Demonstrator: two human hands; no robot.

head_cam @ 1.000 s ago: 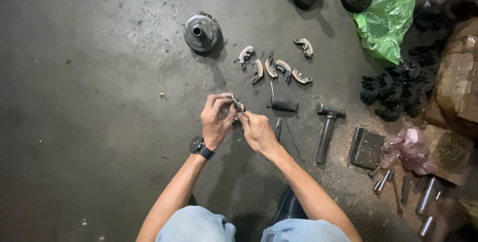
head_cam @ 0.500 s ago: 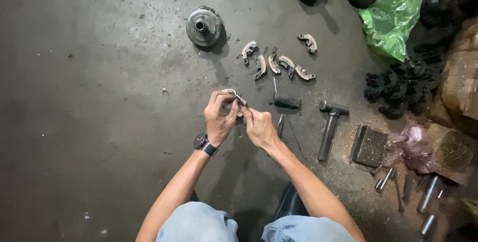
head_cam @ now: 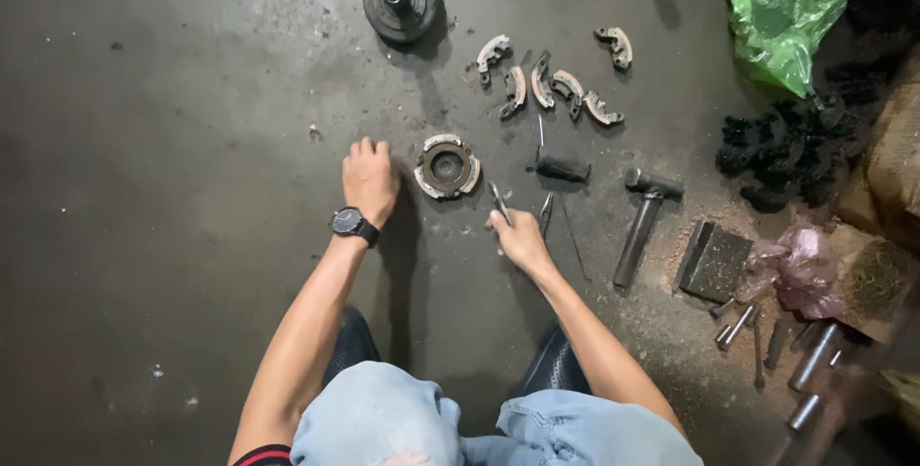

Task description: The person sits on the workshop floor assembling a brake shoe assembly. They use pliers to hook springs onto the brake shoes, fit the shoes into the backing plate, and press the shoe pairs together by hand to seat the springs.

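Concrete floor (head_cam: 172, 140), dark and stained. Round clutch assembly (head_cam: 447, 167) lies flat on it, between both hands. Left hand (head_cam: 369, 179) rests just beside the assembly, fingers loosely together, holding nothing. Right hand (head_cam: 518, 238) closed around small pliers (head_cam: 499, 202), tips pointing toward the assembly. Hammer (head_cam: 642, 222) lies further right.

Left hand (head_cam: 369, 177) lies flat, fingers spread forward; right hand (head_cam: 517, 236) is curled closed, both arms outstretched.

A round metal clutch assembly (head_cam: 447, 167) lies flat on the floor; slim pliers (head_cam: 499, 202) held upright.
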